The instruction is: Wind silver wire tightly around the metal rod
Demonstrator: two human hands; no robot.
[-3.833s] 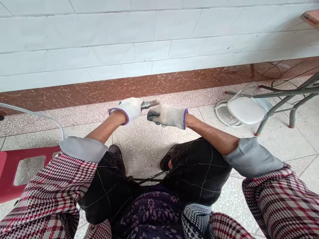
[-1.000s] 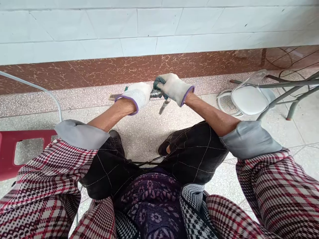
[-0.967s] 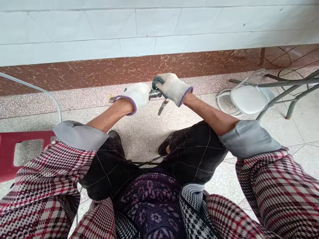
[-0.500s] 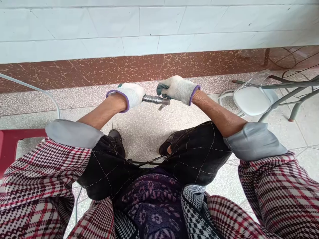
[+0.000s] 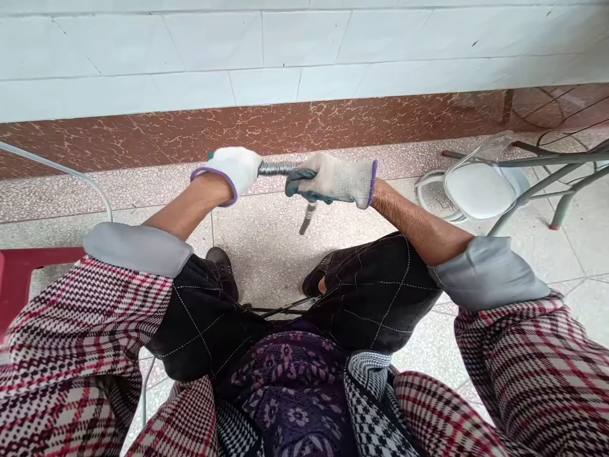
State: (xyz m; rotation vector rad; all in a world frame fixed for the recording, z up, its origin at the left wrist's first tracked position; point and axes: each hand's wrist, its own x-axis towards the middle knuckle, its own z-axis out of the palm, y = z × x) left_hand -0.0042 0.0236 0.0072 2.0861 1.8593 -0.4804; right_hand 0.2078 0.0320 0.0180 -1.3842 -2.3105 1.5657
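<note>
Between my hands runs a silvery rod wound with shiny wire (image 5: 278, 168), held level above the floor. My left hand (image 5: 235, 170), in a white knit glove with a purple cuff, is closed around its left part. My right hand (image 5: 328, 179), gloved alike with dark green fingertips, is wrapped over its right end and hides that part. Below the right fingers hangs a short greyish end piece (image 5: 307, 219); how it joins the rod is hidden.
A tiled wall (image 5: 295, 38) with a reddish-brown skirting (image 5: 266, 133) stands close in front. To the right are a small white chair (image 5: 480, 192) and greenish-grey metal legs (image 5: 566, 209). At the left a red stool (image 5: 16, 279) and a pale curved tube (image 5: 71, 171) appear.
My right hand has come down and left, closing over the rod's right end. My left hand has shifted up and left with the rod. The end piece now hangs lower.
</note>
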